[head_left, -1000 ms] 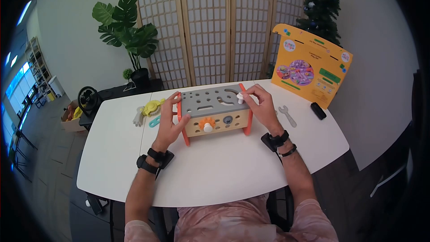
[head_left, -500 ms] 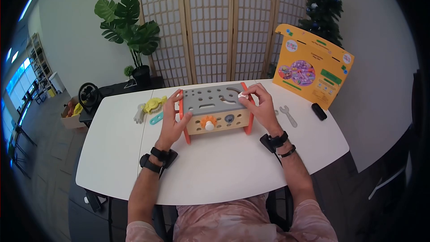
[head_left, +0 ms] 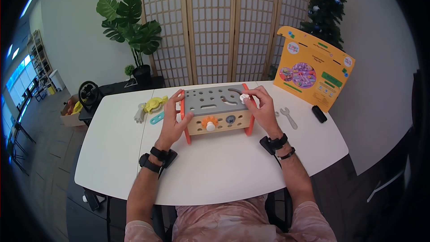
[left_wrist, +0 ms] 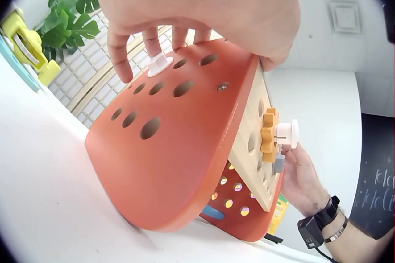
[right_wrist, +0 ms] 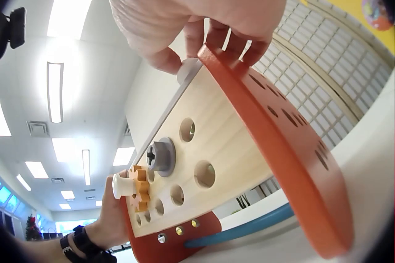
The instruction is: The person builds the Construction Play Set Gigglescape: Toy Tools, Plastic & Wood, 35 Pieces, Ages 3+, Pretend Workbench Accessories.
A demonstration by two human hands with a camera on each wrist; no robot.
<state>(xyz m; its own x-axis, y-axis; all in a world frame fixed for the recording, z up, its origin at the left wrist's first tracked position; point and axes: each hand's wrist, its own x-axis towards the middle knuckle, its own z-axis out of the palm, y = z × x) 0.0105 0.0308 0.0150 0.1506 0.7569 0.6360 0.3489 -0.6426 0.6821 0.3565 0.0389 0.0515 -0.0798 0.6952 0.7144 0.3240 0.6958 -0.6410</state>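
White peg (head_left: 244, 98) met by right thumb at the right end of the toy workbench (head_left: 219, 110)

The workbench is stood on the white table (head_left: 215, 163), its long axis laid left to right across the person's front. Its two ends are taken up by separate hands. By the right hand (head_left: 264, 110) the white peg is pinched, the thumb laid against its head and the other fingers bent over the top of the red right panel (right_wrist: 259, 127). The peg is placed just leftward of that panel, beside the curved slot in the grey top; how deep its shaft is seated cannot be told, the shaft being hidden. The left hand (head_left: 172, 124) is kept well apart from it: the red left panel (left_wrist: 160, 170) is gripped there, thumb at the near corner, fingers bent over the outer side (a second white peg (left_wrist: 159, 64) is seen close to the fingertips, though contact cannot be confirmed). The right hand is thus the nearer one.
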